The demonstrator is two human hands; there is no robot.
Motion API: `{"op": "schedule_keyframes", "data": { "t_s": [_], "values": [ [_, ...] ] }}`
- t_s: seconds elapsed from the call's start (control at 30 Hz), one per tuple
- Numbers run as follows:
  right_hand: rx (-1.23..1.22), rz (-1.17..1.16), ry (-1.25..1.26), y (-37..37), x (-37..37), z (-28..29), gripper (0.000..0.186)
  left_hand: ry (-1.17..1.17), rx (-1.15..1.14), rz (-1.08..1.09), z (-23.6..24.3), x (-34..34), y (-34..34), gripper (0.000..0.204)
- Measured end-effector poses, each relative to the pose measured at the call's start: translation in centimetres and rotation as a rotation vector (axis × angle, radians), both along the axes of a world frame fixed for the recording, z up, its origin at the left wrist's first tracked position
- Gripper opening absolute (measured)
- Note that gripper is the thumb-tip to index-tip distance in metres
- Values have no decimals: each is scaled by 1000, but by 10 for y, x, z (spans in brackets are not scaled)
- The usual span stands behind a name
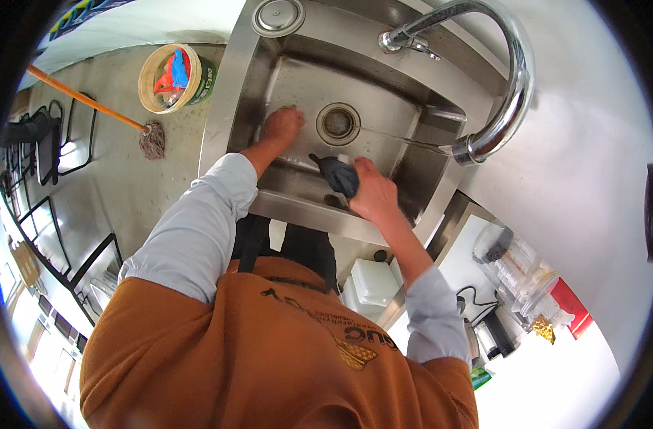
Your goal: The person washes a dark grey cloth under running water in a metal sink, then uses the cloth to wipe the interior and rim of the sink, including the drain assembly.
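Observation:
My right hand (375, 189) is closed on a dark grey cloth (337, 175) that hangs over the near part of the steel sink (287, 204). A small whitish piece (346, 159) shows by the fingertips; its kind is unclear. My left hand (282, 126) is inside the basin at its left side, with nothing visible in it. Its fingers run together, and how far they are bent is unclear. Between and beyond my hands lies the round drain (338, 124). A thin stream of water (401, 137) runs from the curved chrome faucet (516, 86) toward it.
A round metal strainer lid (278, 16) rests on the sink's far left corner. On the floor to the left stand a bucket (148, 79) with red and blue plastic in it and a mop (152, 139). Clear plastic containers (516, 268) stand on the right counter.

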State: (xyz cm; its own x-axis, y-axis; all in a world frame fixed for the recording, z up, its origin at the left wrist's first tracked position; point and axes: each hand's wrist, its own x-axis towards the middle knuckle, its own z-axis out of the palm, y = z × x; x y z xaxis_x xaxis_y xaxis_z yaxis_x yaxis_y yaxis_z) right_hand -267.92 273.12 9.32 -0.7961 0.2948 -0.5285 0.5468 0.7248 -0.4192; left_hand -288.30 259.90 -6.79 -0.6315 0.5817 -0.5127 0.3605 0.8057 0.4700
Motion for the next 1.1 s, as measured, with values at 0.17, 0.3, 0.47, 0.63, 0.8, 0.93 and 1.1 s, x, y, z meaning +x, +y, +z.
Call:
{"op": "schedule_keyframes", "data": {
  "t_s": [0.17,0.3,0.47,0.63,0.8,0.93,1.1],
  "values": [
    [18,349,-154,15,-56,-94,48,42,19,16,-16,-10,-4,19],
    [6,363,-287,21,-82,-126,46,53,30,35,-15,-13,-13,18],
    [-29,338,-188,15,-73,-79,45,0,27,-120,0,-2,-2,20],
    [-88,279,-116,2,-32,-17,49,-290,172,-80,-5,9,12,18],
    [-201,72,-39,5,-6,29,49,108,53,166,-26,-21,10,24],
    [-255,-86,41,5,1,47,46,-141,218,-47,-29,32,43,31],
    [-282,-196,122,2,16,65,43,306,435,-105,19,-16,49,50]
  ]
}}
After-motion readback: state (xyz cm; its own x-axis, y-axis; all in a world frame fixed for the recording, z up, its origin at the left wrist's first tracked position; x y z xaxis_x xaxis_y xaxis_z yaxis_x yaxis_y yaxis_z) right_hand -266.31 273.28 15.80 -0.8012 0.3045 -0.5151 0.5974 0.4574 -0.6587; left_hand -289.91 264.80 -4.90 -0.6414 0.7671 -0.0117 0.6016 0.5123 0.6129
